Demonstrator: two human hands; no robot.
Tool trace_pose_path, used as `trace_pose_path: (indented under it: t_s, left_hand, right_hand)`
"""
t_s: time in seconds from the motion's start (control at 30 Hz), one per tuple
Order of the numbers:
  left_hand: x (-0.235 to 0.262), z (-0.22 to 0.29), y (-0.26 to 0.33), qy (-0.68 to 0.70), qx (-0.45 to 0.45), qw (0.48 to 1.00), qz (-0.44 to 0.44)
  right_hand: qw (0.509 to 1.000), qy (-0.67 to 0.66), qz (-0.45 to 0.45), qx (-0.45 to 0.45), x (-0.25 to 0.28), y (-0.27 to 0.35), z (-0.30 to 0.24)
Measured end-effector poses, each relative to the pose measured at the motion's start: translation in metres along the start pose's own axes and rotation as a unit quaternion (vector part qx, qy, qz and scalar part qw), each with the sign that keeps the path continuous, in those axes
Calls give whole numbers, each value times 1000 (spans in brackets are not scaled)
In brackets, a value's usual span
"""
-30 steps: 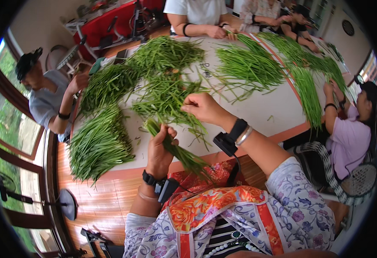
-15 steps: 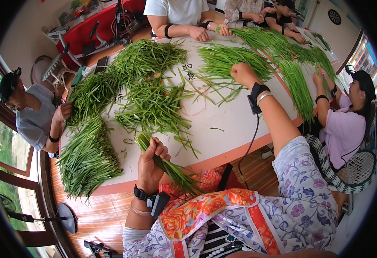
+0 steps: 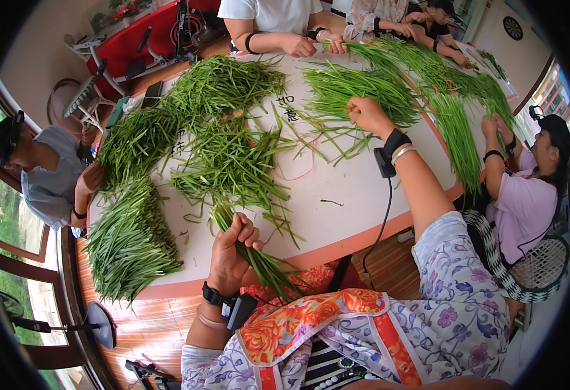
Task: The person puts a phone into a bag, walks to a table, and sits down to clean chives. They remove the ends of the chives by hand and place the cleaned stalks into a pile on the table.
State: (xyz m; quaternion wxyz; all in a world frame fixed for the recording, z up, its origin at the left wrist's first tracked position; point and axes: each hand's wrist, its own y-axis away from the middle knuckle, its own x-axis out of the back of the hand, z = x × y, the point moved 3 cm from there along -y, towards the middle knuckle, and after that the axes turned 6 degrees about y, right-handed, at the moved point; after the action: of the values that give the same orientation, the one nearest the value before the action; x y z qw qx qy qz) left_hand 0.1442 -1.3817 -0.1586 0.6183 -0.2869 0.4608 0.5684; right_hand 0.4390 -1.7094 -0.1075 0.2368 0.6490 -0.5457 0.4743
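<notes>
A bunch of green chives [image 3: 268, 266] is gripped in my left hand [image 3: 231, 250], which is closed round its middle at the table's near edge. The bunch slants, its upper end over the table and its lower end by my apron. My right hand [image 3: 368, 116] reaches out across the table, fingers bent and drawn together, over the near side of a pile of long chives [image 3: 356, 84]. Whatever those fingers pinch, if anything, is too small to make out. Loose chives [image 3: 236, 159] lie in a tangled heap beyond my left hand.
A neatly stacked chive pile [image 3: 132, 237] overhangs the left edge of the white table [image 3: 324, 221]. Further heaps [image 3: 220, 88] lie behind it. A cable [image 3: 386, 221] hangs from my right wrist. Co-workers sit around the table, one [image 3: 532, 188] at the right handling chives.
My right hand has shifted slightly left and down, its fingers loosening a little from a tighter curl. My left hand still holds the chives, nearly in the same place.
</notes>
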Motion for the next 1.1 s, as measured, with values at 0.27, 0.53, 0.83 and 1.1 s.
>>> trace_pose_path:
  t_s: [0.27, 0.53, 0.83, 1.1]
  left_hand:
    - [-1, -2, -3, -12, 12, 1000, -1]
    - [1, -1, 0, -10, 8, 1000, -10]
    - [-6, 2, 3, -17, -7, 1000, -24]
    - [-27, -7, -10, -43, -40, 998, 7]
  right_hand:
    - [975, 209, -63, 46, -16, 13, -20]
    - [997, 3, -16, 69, -3, 4, -4]
    - [914, -361, -185, -17, 31, 35, -73]
    - [826, -400, -397, 23, -25, 113, -181]
